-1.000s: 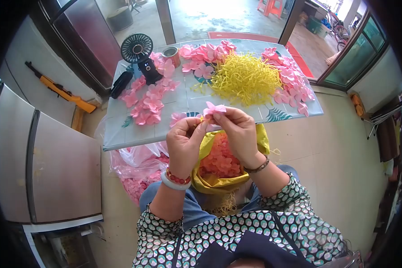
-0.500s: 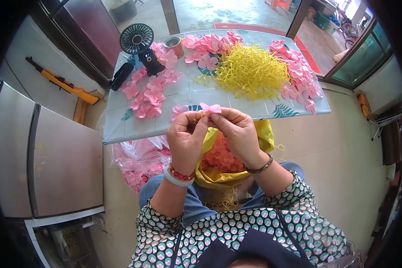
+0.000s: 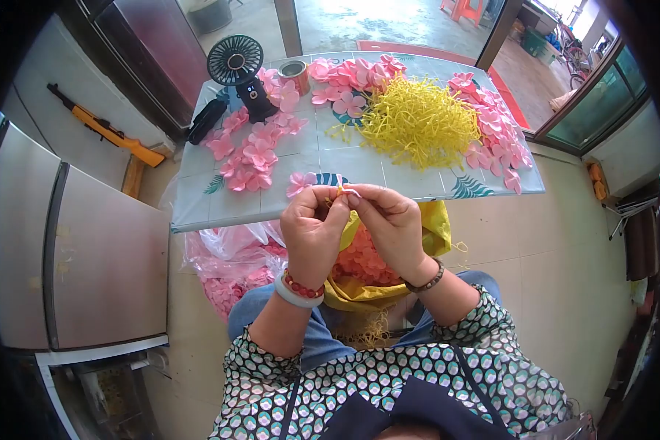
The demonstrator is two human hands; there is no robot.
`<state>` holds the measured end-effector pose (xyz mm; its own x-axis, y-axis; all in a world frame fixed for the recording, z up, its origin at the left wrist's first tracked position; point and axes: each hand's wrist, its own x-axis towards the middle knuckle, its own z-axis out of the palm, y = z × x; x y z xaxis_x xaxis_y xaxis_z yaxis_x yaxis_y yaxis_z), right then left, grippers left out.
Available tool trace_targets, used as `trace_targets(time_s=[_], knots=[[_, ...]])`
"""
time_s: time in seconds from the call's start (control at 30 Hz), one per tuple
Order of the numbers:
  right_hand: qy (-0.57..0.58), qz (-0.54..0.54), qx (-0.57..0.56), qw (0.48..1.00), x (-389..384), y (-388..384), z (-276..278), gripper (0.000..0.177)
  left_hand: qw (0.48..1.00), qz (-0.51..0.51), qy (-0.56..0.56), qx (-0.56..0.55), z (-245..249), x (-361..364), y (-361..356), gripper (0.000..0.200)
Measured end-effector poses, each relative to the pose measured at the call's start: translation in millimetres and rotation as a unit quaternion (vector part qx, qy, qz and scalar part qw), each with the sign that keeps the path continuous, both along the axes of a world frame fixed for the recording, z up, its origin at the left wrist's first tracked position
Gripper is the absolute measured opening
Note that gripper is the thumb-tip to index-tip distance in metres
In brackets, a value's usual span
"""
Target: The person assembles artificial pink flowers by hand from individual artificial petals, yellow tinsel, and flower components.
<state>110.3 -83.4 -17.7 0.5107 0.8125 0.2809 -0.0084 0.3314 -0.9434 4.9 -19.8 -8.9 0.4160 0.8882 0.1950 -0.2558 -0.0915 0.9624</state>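
Above the table's near edge, my left hand (image 3: 314,226) and my right hand (image 3: 387,220) meet with fingertips pinched together. Between them is a small pink artificial flower (image 3: 350,193), seen nearly edge-on, with a bit of yellow stamen at its middle. My fingers cover most of it. A loose pink flower (image 3: 301,183) lies on the table just beyond my left fingers. Farther back sits a heap of yellow stamens (image 3: 419,123). Pink petal flowers (image 3: 254,158) are spread to the left, and more pink flowers (image 3: 491,125) lie right of the heap.
On the table (image 3: 286,202) stand a black fan (image 3: 246,73) and an open tin (image 3: 295,75), with a black case (image 3: 207,122) at the left edge. Below hang a yellow bag (image 3: 436,227) of coral petals and a clear plastic bag (image 3: 231,246) of pink ones.
The pink flower between my fingers has turned from facing up with petals spread to nearly edge-on. Both hands stay close together in about the same place. The view has shifted slightly.
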Motion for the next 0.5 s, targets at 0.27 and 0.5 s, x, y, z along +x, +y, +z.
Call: trace_targets(time_s=[0.27,0.5], knots=[[-0.239,-0.037,0.090,0.966,4.2,-1.5,9.1,0.021,0.995,-0.039,-0.067,-0.062,6.4,-4.6,0.8,0.007],[-0.386,-0.078,0.048,0.918,28.7,20.3,8.3,0.024,0.998,0.052,-0.041,0.021,19.1,-36.0,52.7,0.012]])
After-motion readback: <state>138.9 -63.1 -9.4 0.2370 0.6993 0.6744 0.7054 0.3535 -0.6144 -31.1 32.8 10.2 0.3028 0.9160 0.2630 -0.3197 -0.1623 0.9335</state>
